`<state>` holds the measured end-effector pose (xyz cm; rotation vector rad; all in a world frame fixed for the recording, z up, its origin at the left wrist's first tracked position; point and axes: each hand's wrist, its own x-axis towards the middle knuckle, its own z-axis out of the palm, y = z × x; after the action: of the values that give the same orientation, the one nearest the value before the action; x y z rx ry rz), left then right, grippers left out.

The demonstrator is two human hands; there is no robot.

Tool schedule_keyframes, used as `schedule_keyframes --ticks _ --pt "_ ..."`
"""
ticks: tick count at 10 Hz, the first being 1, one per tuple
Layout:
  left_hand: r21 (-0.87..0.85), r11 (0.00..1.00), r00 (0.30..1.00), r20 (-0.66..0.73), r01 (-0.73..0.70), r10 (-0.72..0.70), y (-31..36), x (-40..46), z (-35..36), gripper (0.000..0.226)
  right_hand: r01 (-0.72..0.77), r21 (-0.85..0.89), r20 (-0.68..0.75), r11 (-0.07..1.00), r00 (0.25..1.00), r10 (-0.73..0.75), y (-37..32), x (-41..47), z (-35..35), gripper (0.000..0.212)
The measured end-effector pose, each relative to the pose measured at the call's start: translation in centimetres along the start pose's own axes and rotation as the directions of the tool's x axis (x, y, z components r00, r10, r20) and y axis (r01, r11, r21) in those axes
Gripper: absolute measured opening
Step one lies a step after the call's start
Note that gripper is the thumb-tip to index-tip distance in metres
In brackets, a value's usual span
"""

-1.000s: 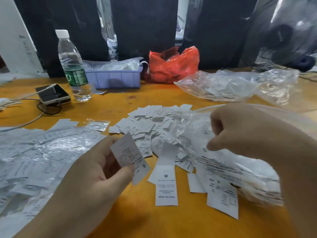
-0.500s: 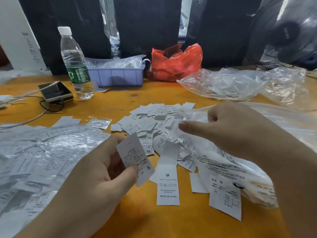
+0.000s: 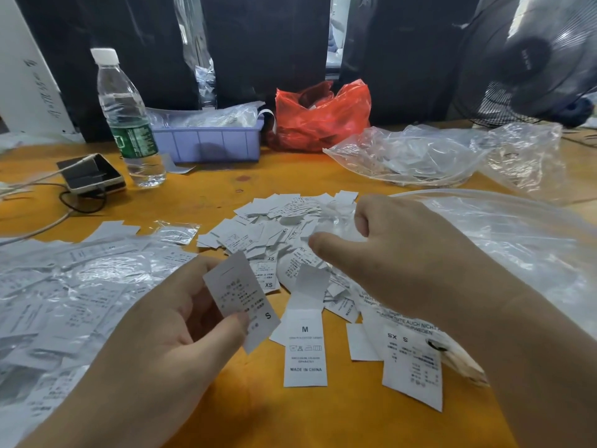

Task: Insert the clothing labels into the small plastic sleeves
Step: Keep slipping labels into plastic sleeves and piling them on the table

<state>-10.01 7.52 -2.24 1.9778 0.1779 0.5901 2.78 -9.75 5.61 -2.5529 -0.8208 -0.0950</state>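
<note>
My left hand (image 3: 168, 334) pinches a white clothing label marked S (image 3: 240, 299) between thumb and fingers, held above the orange table (image 3: 258, 415). My right hand (image 3: 403, 253) hovers over the loose pile of white labels (image 3: 258, 234), its fingers curled round a small crumpled clear plastic sleeve (image 3: 336, 221), thumb pointing left. A label marked M (image 3: 305, 347) lies flat in front of me. Sleeves with labels inside (image 3: 64, 286) are spread out on the left.
A large clear bag (image 3: 517, 240) lies under my right forearm, another clear bag (image 3: 420, 156) behind it. At the back stand a water bottle (image 3: 129, 124), a purple tray (image 3: 206, 143), a red bag (image 3: 323, 118), a phone with cable (image 3: 90, 174) and a fan (image 3: 529, 59).
My right hand has come out of the large clear bag and moved left over the label pile, bringing a small sleeve. My left hand keeps holding the S label.
</note>
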Motion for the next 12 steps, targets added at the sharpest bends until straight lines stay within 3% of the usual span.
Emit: schedule_keyframes --ticks 1,2,4,6,7,9,12 --pt "0.02 1.0 1.0 -0.004 -0.005 0.005 0.1 0.1 0.0 0.042 -0.011 0.005 0.028 1.0 1.0 0.01 0.2 0.1 -0.2 0.038" --pt "0.021 1.0 1.0 -0.005 -0.007 0.007 0.3 0.0 0.0 0.037 0.018 0.154 0.033 0.988 0.999 -0.024 0.0 0.0 -0.3 0.034" --pt "0.009 1.0 1.0 -0.015 0.02 -0.02 0.9 -0.5 0.0 0.033 0.008 0.641 0.115 0.767 0.988 -0.106 0.3 0.9 0.5 0.011" --pt "0.018 1.0 1.0 -0.02 0.021 -0.02 2.0 -0.7 -0.3 0.035 -0.002 0.842 0.164 0.54 0.954 -0.253 -0.2 0.6 1.3 0.009" --pt "-0.037 0.997 0.997 -0.043 0.07 -0.071 2.2 -0.5 -0.6 0.036 0.015 0.883 0.165 0.47 0.926 -0.339 -0.6 0.3 2.0 0.013" --pt "-0.4 0.89 0.958 -0.083 0.221 -0.275 1.5 0.5 -1.5 0.022 -0.053 0.89 0.288 0.454 0.837 -0.466 -0.9 0.0 2.7 0.029" --pt "-0.459 0.861 0.965 -0.025 0.22 -0.26 2.1 0.1 -1.0 0.02 -0.166 0.882 0.384 0.442 0.795 -0.469 -1.6 -0.5 3.8 0.047"
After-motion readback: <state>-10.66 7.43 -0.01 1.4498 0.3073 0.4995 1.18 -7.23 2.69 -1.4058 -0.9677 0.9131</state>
